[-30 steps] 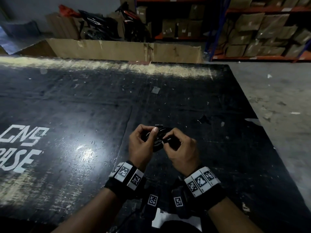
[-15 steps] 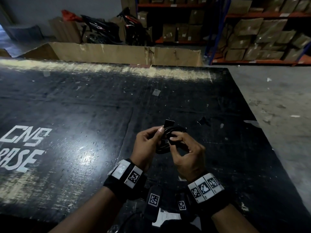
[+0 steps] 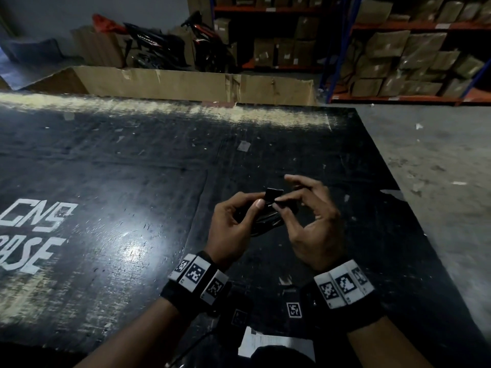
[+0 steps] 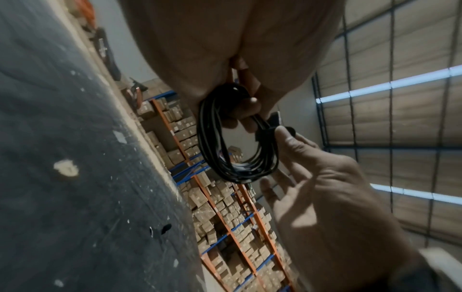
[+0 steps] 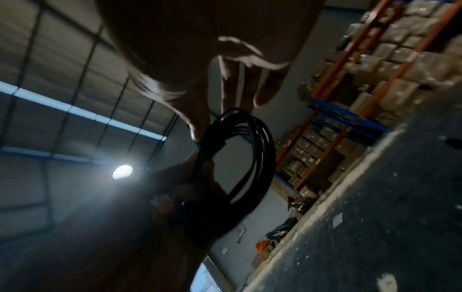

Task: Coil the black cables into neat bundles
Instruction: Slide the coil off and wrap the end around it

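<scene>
One coiled black cable [image 3: 261,221] is held above the dark bench [image 3: 132,168], clear of its surface, so that the loops stay gathered. The left hand [image 3: 233,229] is curled around the coil to steady it. A strap [image 3: 273,195] at the top of the coil is pinched by the right hand [image 3: 313,224], apparently for binding. Two hands, one cable and one strap are counted.
</scene>
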Demonstrator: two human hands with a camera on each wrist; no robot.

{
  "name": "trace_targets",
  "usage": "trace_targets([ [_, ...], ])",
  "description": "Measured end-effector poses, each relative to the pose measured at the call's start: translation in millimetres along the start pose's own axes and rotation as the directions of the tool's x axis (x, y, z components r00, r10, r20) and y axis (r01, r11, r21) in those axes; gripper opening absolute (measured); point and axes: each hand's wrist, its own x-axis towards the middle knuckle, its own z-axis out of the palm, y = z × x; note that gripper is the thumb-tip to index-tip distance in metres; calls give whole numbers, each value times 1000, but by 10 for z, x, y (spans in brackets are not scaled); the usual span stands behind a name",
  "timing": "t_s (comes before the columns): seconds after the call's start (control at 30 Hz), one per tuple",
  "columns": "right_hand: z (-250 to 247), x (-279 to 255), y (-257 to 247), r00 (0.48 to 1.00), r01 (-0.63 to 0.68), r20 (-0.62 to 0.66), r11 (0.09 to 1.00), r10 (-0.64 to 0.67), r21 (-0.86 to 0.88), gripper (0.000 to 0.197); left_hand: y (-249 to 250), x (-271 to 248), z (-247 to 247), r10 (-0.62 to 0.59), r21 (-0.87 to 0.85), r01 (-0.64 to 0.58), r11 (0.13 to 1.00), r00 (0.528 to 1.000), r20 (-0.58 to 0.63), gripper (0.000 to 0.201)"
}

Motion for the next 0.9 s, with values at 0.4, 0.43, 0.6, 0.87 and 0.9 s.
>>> trace_targets([
  [0.4, -9, 16, 67, 986, -167, 40, 963, 162, 214, 9, 50, 30, -145, -40, 364, -34, 931, 980, 194, 19],
  [0.43, -4, 10, 56, 982, -188, 48, 955, 182, 228, 12, 42, 32, -151, -57, 367, -24, 930, 977, 207, 18],
  [0.6, -1, 59, 90, 942, -334, 114, 904, 314, 268, 40, 11, -5, -115, -133, 274, 68, 959, 965, 225, 20],
  [0.87, 28, 145, 170, 928, -370, 126, 819, 352, 438, 41, 7, 27, -52, -135, 79, 131, 988, 990, 47, 19],
  [0.9, 21, 132, 183, 924, -378, 143, 798, 354, 469, 45, 3, 38, -56, -145, 35, 145, 989, 989, 16, 20],
])
